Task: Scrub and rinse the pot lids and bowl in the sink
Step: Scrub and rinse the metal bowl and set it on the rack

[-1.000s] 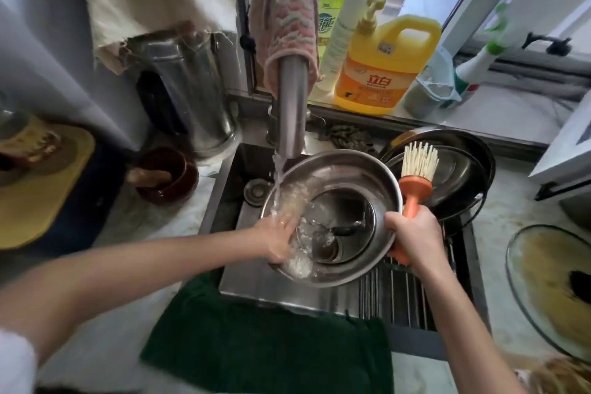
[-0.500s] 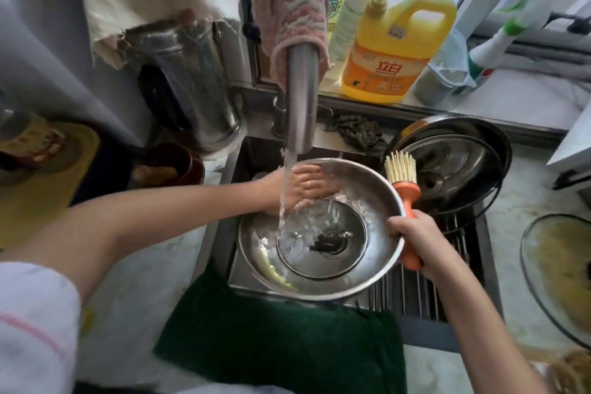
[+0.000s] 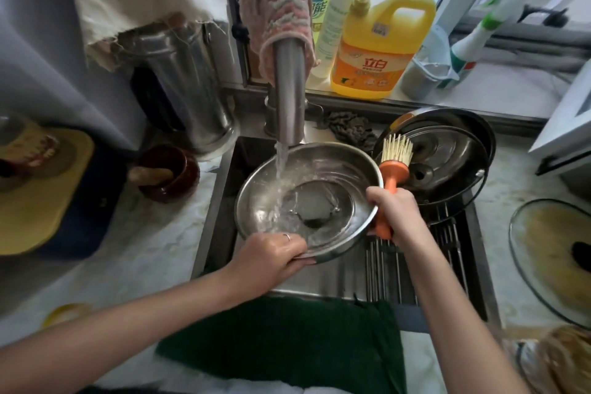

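A steel bowl (image 3: 345, 166) is held over the sink under the running tap (image 3: 289, 93), and water streams into it. A pot lid (image 3: 323, 205) with a dark knob lies inside the bowl. My left hand (image 3: 271, 253) grips the bowl's near rim. My right hand (image 3: 396, 214) holds an orange dish brush (image 3: 391, 169), bristles up, and also touches the bowl's right rim. More steel lids (image 3: 444, 157) lean in a dark pan at the sink's right.
Detergent bottles (image 3: 374, 51) stand on the sill behind the tap. A steel canister (image 3: 185, 86) and a brown cup (image 3: 166, 173) are to the left. A dirty glass lid (image 3: 556, 253) lies on the right counter. A green towel (image 3: 287, 339) hangs on the front edge. A wire rack (image 3: 415, 253) spans the sink.
My left hand left the far inside of the bowl under the stream and now grips the near rim. The right hand and brush stayed at the right rim.
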